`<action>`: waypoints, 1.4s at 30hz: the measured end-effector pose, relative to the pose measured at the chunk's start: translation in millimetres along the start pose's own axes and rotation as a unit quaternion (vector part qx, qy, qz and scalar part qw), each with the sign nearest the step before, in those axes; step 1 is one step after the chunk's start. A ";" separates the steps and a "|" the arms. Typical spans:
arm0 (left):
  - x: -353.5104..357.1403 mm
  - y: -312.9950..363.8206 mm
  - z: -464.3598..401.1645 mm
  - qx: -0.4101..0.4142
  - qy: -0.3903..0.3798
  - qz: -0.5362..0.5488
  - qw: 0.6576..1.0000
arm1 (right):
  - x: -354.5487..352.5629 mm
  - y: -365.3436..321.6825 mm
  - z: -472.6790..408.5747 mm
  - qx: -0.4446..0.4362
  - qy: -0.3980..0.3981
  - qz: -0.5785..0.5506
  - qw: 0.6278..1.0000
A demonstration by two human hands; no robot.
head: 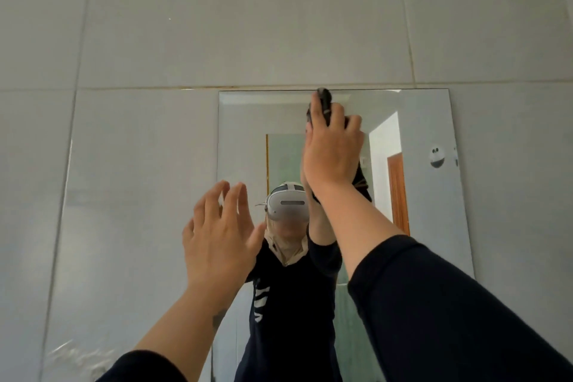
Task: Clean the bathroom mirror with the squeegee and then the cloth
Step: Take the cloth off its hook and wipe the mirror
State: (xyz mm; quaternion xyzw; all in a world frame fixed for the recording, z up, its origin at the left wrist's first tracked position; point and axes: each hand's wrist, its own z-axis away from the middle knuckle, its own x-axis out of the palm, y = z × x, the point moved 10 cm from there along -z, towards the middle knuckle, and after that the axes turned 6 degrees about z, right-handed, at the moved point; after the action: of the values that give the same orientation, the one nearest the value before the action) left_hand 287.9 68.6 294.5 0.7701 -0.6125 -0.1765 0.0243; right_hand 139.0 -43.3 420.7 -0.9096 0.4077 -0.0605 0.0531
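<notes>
The tiled wall [130,164] fills the left of the view, and the left hand [217,236] is raised in front of it at the mirror's left edge, palm toward the glass, fingers spread and loose, holding nothing. Whether the fingertips touch the surface cannot be told

The mirror [428,195] hangs just right of that hand, its top edge under a grout line. High on it, near the middle of the top edge, the right hand [333,149] presses a dark cloth [324,102] flat to the glass, fingers laid over it and pinning it; a bit of the fabric pokes out above the fingertips, right at the upper edge, and more hangs below the palm. No squeegee is in view, so this looks like the cloth stage of the job

The cloth sits at the very top of the glass, so nearly all the uncleaned run lies below and to either side; the next stroke probably goes down or sideways. The right hand is plainly the working one; the left is well below and aside

A small white hook [436,157] sticks near the right edge
</notes>
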 end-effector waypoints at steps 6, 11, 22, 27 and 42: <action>-13.8 -45.4 12.2 -0.050 -0.023 -0.001 0.998 | 8.0 -96.9 30.2 -0.106 -0.027 -0.024 0.994; -6.5 -67.9 25.6 -0.081 -0.060 0.010 0.995 | 8.3 -152.8 65.0 -0.197 -0.024 -0.031 0.980; 5.5 -36.5 28.8 -0.064 -0.081 0.011 0.995 | 7.6 -105.6 81.5 -0.249 -0.001 0.002 0.968; 16.3 2.2 23.5 -0.020 -0.090 -0.010 0.996 | 2.7 -52.4 61.3 -0.195 -0.005 0.010 0.981; 45.5 35.2 27.6 -0.059 -0.088 0.004 0.994 | -14.9 165.7 28.2 0.037 0.032 0.045 0.998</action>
State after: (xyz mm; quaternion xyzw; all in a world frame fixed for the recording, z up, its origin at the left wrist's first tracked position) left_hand 255.1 21.4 266.6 0.7468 -0.6036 -0.2788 0.0163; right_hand 11.6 -140.5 367.7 -0.8853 0.4472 -0.1020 0.0763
